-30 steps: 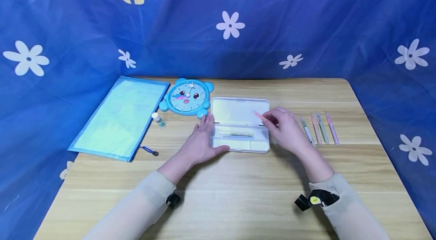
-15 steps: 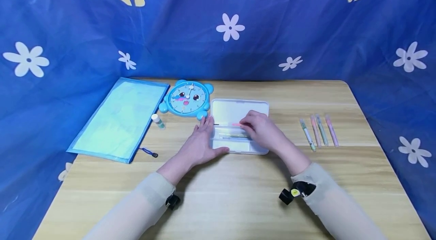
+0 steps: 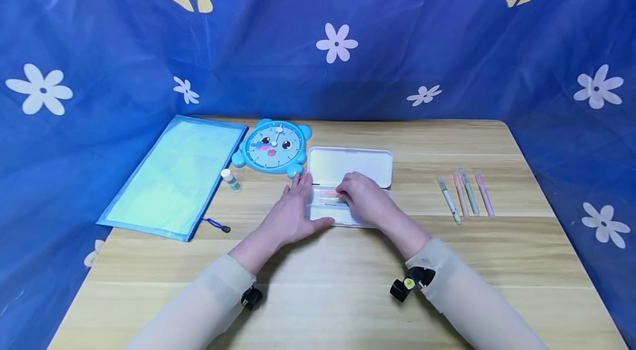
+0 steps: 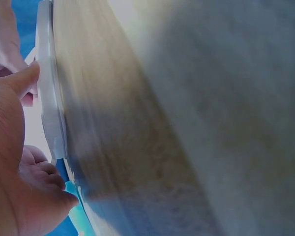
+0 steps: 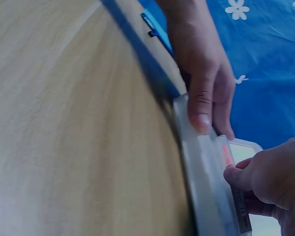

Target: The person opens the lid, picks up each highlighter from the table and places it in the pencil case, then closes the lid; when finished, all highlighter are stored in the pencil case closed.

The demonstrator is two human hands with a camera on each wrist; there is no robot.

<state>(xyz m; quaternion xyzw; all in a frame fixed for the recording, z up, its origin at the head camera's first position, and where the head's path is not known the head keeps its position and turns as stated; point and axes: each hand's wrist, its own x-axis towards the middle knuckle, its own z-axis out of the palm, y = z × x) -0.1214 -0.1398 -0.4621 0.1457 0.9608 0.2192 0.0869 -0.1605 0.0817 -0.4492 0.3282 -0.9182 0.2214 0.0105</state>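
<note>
A white pencil case [image 3: 350, 166] lies with its lid raised on the table. My left hand [image 3: 293, 212] rests against its left end, thumb [image 4: 27, 78] along the front edge and fingers fairly straight. Over the lower tray, my right hand [image 3: 365, 198] pinches a slim pen with a pink part [image 5: 227, 155] between thumb and fingers. That pen lies lengthwise in the back compartment or just above it; I cannot tell which. Beside it in the same compartment is a clear, slim item [image 3: 328, 202], partly hidden by the right hand.
Several pens [image 3: 467, 194] lie side by side on the right of the table. Left of the case are a blue toy clock [image 3: 275, 146], a small white-capped bottle [image 3: 231, 179] and a light-blue zip pouch [image 3: 174, 179] with a dark zip pull. A blue flowered cloth [image 3: 377, 74] hangs behind.
My right hand has carried the pink pen leftward and down, from above the case's right side into or over the back compartment. The left hand has stayed at the case's left end.
</note>
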